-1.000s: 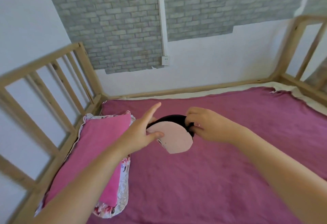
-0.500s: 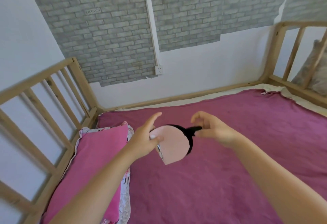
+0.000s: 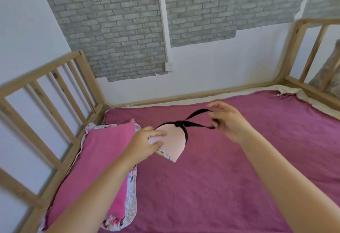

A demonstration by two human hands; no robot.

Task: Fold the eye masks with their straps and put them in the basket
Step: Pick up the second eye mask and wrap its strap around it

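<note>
Your left hand (image 3: 147, 143) is pinching the folded pink eye mask (image 3: 174, 141) above the bed (image 3: 239, 177), keeping it closed. Your right hand (image 3: 227, 122) is pulling the black strap (image 3: 196, 120) tight between its fingertips, ready for wrapping.

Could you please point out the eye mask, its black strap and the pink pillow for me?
eye mask (image 3: 174, 140): head view, on its pale pink folded face.
black strap (image 3: 197, 112): head view, on the upper band of the stretched loop.
pink pillow (image 3: 103, 151): head view, on its pink top cover.
</note>
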